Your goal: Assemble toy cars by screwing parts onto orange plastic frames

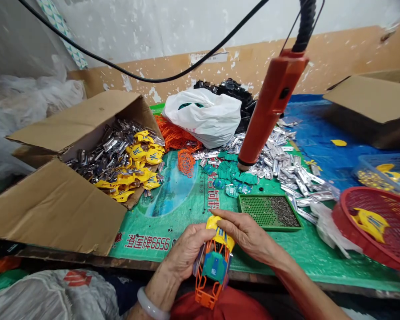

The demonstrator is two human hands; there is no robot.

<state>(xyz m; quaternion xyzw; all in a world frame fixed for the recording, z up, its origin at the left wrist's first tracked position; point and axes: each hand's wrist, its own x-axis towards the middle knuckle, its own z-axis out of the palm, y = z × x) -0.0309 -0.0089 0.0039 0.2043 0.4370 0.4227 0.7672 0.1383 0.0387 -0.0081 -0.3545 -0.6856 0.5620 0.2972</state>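
Note:
Between my hands is a toy car body point(215, 266) with a yellow front, a green middle piece and an orange frame. My left hand point(187, 250) wraps its left side, with the thumb on the yellow part. My right hand point(248, 233) presses its fingers on the yellow front from the right. A red electric screwdriver point(270, 111) hangs above the table, its tip over a pile of green pieces point(231, 173). Just beyond my right hand lies a green tray point(256, 211) with small dark screws at its right end.
At the left lies an open cardboard box point(53, 204) with yellow and silvery parts. Orange frames point(175, 133) lie by a white bag point(203, 116). Silver parts point(280, 155) spread behind the tray. A red basket point(353, 222) and a clear bin point(373, 164) stand right.

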